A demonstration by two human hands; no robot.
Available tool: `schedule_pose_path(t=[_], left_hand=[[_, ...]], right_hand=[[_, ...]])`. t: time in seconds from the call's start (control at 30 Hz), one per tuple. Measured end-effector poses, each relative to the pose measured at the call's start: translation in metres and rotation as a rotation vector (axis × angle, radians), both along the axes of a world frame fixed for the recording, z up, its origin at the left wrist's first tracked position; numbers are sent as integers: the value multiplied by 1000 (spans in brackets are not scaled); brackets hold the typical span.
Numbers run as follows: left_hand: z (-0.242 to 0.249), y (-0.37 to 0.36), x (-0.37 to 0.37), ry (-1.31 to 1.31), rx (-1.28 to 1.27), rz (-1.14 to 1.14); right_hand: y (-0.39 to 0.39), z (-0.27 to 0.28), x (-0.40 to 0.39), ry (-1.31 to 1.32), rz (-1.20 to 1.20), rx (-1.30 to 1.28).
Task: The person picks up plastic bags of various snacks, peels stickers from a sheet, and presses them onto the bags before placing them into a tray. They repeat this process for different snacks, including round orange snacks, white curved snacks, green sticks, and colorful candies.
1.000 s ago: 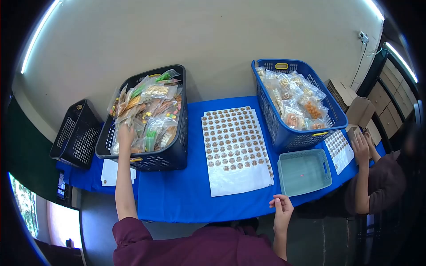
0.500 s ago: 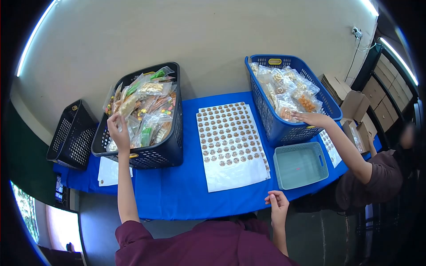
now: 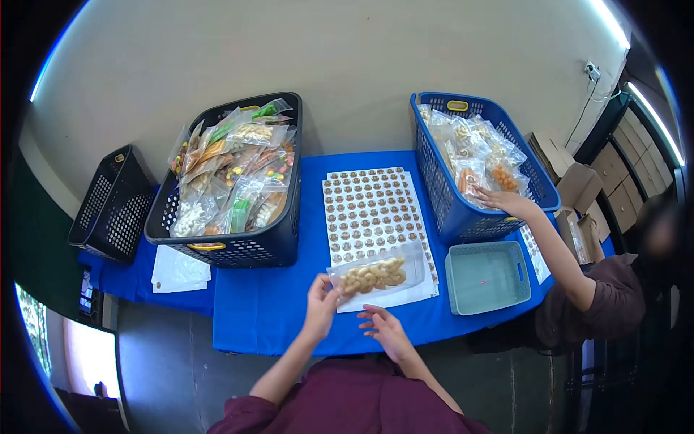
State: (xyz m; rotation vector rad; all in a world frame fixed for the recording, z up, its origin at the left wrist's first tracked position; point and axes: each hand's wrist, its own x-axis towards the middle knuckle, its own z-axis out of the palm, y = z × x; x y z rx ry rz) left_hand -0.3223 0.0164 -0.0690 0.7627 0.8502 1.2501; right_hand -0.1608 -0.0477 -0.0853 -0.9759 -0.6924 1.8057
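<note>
Left of the sticker sheet (image 3: 369,210), a black basket (image 3: 249,252) bears heaped snack packets (image 3: 254,134), its high walls presumably stopping slides; the left hand (image 3: 319,307) pinches one end of a clear snack bag (image 3: 379,273) over the sheet's near part, probably leaving the contents visible; the right hand (image 3: 388,331), half-open, holds nothing by the sheet's near edge.

Sticker sheet (image 3: 369,217) at centre: print too small for me to read; snack bag (image 3: 379,275) covers part of its 6 o'clock end. Black basket (image 3: 249,252) at 10 o'clock, blue basket (image 3: 470,228) at 2: I can't see beneath top packets (image 3: 235,170). Red mark (image 3: 484,282) in green tray (image 3: 463,307), 4 o'clock: illegible. Co-worker's head (image 3: 659,235), 3 o'clock: blurred. Maroon shirt (image 3: 361,405): cut off at 6 o'clock edge.
</note>
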Motion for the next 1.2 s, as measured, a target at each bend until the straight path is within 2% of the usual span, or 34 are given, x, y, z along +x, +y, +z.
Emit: schedule_pose_path(t=[0.03, 0.1, 0.13, 0.27, 0.3, 0.33, 0.47, 0.5, 0.53, 0.57, 0.63, 0.7, 0.77, 0.8, 0.83, 0.93, 1.03, 1.17, 1.2], left_hand=[[5, -13, 9, -179, -121, 6], [-11, -30, 17, -238, -190, -63], [-14, -37, 15, -183, -196, -101], [-18, -38, -2, 93, -139, -235], [-19, -33, -11, 176, -105, -260], [-9, -29, -16, 140, -93, -204], [4, -16, -40, 282, -14, -343], [6, -15, -43, 297, -10, -277], [9, -16, -45, 309, -7, -209], [10, -18, -48, 320, -4, -140], [5, -22, -58, 327, -14, 136], [7, -30, -75, 225, 18, 360], [-1, -41, -100, 209, 4, 507], [-5, -47, -112, 239, 35, 563], [0, -55, -120, 228, 11, 612], [10, -75, -142, 272, 14, 736], [15, -93, -156, 292, -2, 835], [13, -106, -166, 324, 15, 943], [10, -108, -169, 318, 12, 951]], right_hand=[[3, 1, -6, 10, -69, 8], [7, 1, -15, 34, -202, 16], [13, 5, -15, 52, -253, 58], [30, 8, -5, -152, -185, 180], [32, 7, -4, -177, -85, 187], [35, 4, -3, -201, 15, 194], [50, 26, -15, -365, 405, 260], [52, 30, -20, -423, 484, 260], [58, 6, -27, -262, 430, 270], [71, -10, -27, -268, 466, 245], [98, -37, -25, -282, 550, 193], [126, -92, -17, -449, 441, 84], [148, -176, -7, -694, 210, 148], [155, -193, -5, -806, 168, 116], [158, -198, -5, -917, 124, 85], [162, -205, 2, -915, 117, -9], [170, -220, -5, -1245, 167, 208], [176, -247, -1, -1350, 70, 368], [177, -237, -1, -1328, 138, 266]])
